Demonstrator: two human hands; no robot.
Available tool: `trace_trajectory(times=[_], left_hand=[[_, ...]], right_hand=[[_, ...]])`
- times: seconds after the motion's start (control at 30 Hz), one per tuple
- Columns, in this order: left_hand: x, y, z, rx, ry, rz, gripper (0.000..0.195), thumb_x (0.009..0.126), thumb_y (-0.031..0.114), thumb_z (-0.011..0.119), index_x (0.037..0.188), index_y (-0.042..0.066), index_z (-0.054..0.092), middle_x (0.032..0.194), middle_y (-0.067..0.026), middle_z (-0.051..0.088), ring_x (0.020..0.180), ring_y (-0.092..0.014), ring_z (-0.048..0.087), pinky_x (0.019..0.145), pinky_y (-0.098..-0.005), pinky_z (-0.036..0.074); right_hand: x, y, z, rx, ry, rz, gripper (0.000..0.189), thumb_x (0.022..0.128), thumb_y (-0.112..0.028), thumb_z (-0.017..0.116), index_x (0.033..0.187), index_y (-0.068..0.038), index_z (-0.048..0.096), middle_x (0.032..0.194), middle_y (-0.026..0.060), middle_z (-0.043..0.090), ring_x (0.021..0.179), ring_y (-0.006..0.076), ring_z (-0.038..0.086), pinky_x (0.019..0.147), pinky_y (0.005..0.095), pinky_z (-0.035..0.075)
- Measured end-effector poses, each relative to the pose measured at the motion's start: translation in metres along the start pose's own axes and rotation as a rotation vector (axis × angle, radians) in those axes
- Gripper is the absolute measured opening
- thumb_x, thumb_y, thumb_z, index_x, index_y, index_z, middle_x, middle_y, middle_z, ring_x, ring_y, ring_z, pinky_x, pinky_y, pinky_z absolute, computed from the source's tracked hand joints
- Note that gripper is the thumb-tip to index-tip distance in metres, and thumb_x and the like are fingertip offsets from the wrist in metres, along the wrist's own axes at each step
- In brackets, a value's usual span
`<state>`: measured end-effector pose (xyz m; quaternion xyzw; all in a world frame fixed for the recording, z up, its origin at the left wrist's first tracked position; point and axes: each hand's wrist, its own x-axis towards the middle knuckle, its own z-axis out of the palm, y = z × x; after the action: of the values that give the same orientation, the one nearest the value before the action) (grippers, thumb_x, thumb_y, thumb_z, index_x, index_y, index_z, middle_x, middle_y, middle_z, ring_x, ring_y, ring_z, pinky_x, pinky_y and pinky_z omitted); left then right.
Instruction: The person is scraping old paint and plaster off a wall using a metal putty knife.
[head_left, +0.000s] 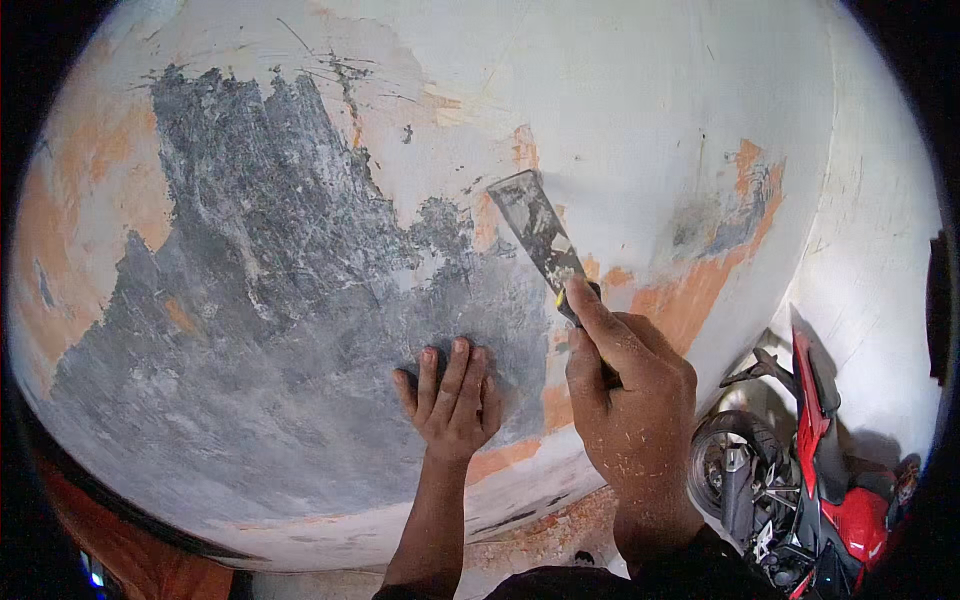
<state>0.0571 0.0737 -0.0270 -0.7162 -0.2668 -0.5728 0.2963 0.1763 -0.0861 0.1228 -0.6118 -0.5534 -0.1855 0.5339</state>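
Observation:
My right hand (634, 382) grips the dark handle of a scraper (536, 229), its flat metal blade tilted up and to the left before the wall. Whitish residue clings to the blade, and pale flecks dot the hand. Whether the blade's edge touches the wall, I cannot tell. Lower and to the left, my left hand (454, 397) rests against a bare grey patch (315, 352) of the wall, fingers spread and holding nothing. Around that patch lies white paint (630, 97) with orange-toned areas (97, 172) and ragged, scratched edges.
A red and black motorcycle (810, 450) stands at lower right, close to the wall corner. Debris lies on the floor (547, 525) along the wall's foot. An orange-brown surface (142, 540) shows at lower left.

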Motion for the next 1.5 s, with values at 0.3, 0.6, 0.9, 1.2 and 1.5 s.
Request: trace_trajectory(times=[0.3, 0.6, 0.9, 1.2, 1.5], left_hand=[[0.004, 0.001, 0.0, -0.021, 0.015, -0.056, 0.031, 0.093, 0.023, 0.059, 0.119, 0.016, 0.073, 0.139, -0.0018, 0.061, 0.144, -0.028, 0.039, 0.123, -0.0542, 0.011], [0.003, -0.003, -0.004, 0.001, 0.015, -0.016, 0.031, 0.094, 0.023, 0.058, 0.12, 0.016, 0.072, 0.142, -0.0014, 0.058, 0.145, -0.027, 0.038, 0.123, -0.0547, 0.011], [0.005, 0.0, 0.002, -0.014, 0.032, -0.023, 0.031, 0.093, 0.023, 0.059, 0.12, 0.015, 0.072, 0.14, -0.0018, 0.06, 0.144, -0.027, 0.039, 0.123, -0.0553, 0.01], [0.007, 0.008, 0.004, -0.038, 0.028, -0.016, 0.031, 0.093, 0.024, 0.059, 0.12, 0.016, 0.071, 0.141, -0.0013, 0.059, 0.145, -0.027, 0.037, 0.123, -0.0548, 0.011], [0.0, 0.0, 0.0, -0.018, 0.036, -0.016, 0.031, 0.094, 0.025, 0.058, 0.121, 0.017, 0.071, 0.143, -0.0011, 0.058, 0.144, -0.027, 0.039, 0.123, -0.0546, 0.011]], right_hand=[[0.013, 0.0, -0.001, -0.04, 0.012, -0.057, 0.039, 0.09, 0.001, 0.065, 0.128, -0.007, 0.067, 0.085, 0.017, 0.068, 0.071, 0.0212, 0.068, 0.063, 0.0331, 0.053], [0.037, -0.012, 0.008, -0.016, 0.066, -0.092, 0.041, 0.09, 0.0, 0.064, 0.13, -0.007, 0.065, 0.089, 0.0162, 0.068, 0.075, 0.0218, 0.069, 0.064, 0.0343, 0.053], [0.037, -0.014, 0.007, -0.024, 0.056, -0.065, 0.037, 0.09, 0.0, 0.064, 0.127, -0.006, 0.067, 0.09, 0.0178, 0.069, 0.075, 0.0241, 0.069, 0.064, 0.0367, 0.054], [0.026, -0.007, -0.002, -0.021, 0.009, -0.043, 0.037, 0.09, 0.001, 0.064, 0.127, -0.004, 0.066, 0.087, 0.0181, 0.067, 0.074, 0.0241, 0.069, 0.062, 0.0351, 0.053], [-0.005, 0.001, -0.003, -0.014, -0.046, -0.017, 0.038, 0.091, 0.001, 0.064, 0.128, -0.005, 0.066, 0.083, 0.0159, 0.066, 0.071, 0.02, 0.066, 0.061, 0.0319, 0.051]])
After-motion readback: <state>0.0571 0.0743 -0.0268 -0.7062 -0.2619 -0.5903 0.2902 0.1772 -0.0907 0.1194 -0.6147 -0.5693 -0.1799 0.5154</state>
